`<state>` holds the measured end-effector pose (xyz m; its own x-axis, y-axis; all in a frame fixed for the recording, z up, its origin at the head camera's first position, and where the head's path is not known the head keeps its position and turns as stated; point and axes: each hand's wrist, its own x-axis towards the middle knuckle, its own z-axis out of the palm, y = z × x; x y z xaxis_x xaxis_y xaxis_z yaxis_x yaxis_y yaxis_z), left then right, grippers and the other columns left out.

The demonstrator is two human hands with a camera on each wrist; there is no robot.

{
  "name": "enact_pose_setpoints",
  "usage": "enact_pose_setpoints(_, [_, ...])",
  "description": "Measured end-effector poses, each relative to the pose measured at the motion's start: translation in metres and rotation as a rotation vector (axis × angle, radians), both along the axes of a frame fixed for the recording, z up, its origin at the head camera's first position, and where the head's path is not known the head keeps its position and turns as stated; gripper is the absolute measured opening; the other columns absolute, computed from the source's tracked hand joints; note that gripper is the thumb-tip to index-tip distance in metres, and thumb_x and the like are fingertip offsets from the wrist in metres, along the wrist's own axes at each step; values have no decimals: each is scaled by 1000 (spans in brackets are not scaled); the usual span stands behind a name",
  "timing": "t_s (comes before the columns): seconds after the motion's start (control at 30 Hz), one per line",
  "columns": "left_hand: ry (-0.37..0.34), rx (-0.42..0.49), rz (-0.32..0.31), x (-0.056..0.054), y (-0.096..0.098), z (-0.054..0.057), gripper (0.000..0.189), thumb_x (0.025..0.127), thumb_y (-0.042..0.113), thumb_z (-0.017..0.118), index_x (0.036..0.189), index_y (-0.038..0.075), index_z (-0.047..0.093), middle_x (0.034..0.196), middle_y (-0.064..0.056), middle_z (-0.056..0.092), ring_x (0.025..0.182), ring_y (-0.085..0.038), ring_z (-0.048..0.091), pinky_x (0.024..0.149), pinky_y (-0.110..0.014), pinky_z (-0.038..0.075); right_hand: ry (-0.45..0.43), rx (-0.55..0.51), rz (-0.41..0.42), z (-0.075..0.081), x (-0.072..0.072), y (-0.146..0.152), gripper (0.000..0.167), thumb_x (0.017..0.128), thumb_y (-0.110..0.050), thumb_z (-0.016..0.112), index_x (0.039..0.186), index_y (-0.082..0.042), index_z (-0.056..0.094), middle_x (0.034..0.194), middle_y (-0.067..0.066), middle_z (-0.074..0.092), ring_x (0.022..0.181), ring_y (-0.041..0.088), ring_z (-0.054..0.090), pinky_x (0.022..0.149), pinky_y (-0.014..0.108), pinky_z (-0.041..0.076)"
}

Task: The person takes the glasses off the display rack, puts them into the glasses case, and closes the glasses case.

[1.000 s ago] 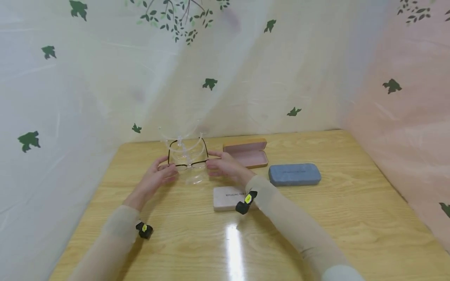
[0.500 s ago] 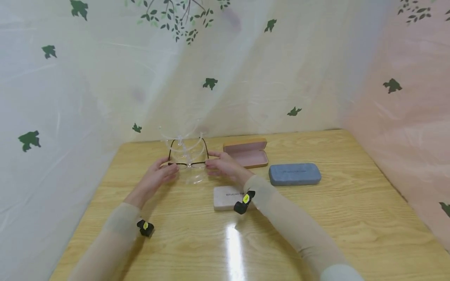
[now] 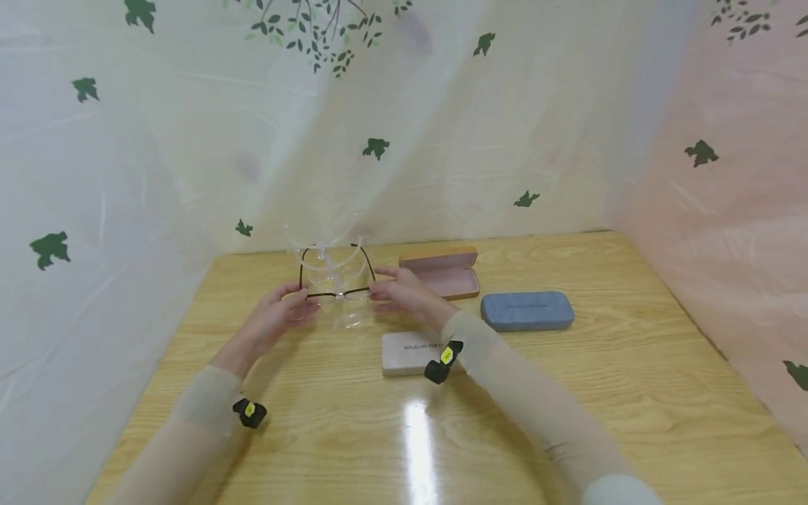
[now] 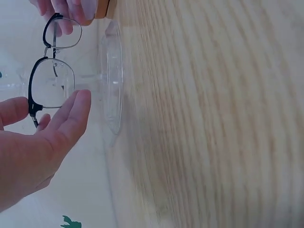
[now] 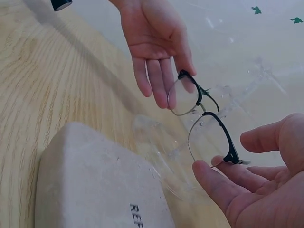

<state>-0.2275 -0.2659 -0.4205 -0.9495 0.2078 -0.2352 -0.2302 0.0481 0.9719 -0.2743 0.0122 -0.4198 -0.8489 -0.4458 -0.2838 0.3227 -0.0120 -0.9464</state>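
Dark half-rim eyeglasses [image 3: 325, 295] sit at a clear plastic display stand [image 3: 333, 270], lenses facing me and temples stretching back. My left hand [image 3: 268, 319] pinches their left front corner, thumb on the dark rim and fingers behind it in the left wrist view. At the opposite corner is my right hand [image 3: 410, 298]. In the right wrist view its thumb stands off the frame, while its loosely bent fingers reach under the lower rim of the eyeglasses [image 5: 223, 130]. The stand's clear base [image 4: 113, 78] rests on the table below the lenses.
Behind my right hand lies an opened orange glasses case [image 3: 442, 270] with pink lining. A closed blue case [image 3: 527, 311] is to its right. Under my right wrist sits a pale closed case [image 3: 404, 354], partly covered. A printed curtain [image 3: 442, 126] hangs behind the wooden table [image 3: 328, 435].
My left wrist and forearm have shifted slightly left, and the left thumb sits a little lower at the eyeglasses' corner. The eyeglasses stay at the stand. The cases have not moved.
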Motion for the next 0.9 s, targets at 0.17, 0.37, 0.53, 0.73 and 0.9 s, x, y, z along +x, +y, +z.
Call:
enact_pose_setpoints(0.17, [-16,8,-50,13,3,4,50,108,26,54,141,-5,34,129,-23,62,120,-28,64,112,-53,41,56,22,30,5,5,12,64,103,-3,56,158,1,25,139,28,56,128,44,54,99,45,55])
enact_pose_setpoints(0.37, [-46,13,-128,35,7,10,46,107,27,56,133,-6,38,133,-27,59,125,-34,60,110,-51,43,123,9,113,8,14,29,63,105,-5,55,160,-3,24,139,28,56,125,46,56,103,56,49])
enact_pose_setpoints(0.53, [-64,62,-174,51,11,10,37,106,26,57,125,-2,43,136,-30,57,127,-38,57,111,-52,41,134,-11,137,8,22,40,61,104,-7,58,158,-7,30,137,26,59,120,43,61,104,62,46])
enact_pose_setpoints(0.73, [-46,76,-214,58,17,7,32,107,26,56,122,-1,47,136,-31,57,127,-38,57,109,-50,44,139,1,135,11,31,49,57,104,-6,58,156,-3,34,138,30,56,115,37,65,102,59,49])
enact_pose_setpoints(0.9, [-38,30,-262,66,25,6,30,107,29,55,122,3,49,138,-31,55,128,-39,56,108,-44,48,140,9,157,13,39,64,55,104,-4,56,156,-5,36,136,29,57,117,39,63,100,55,52])
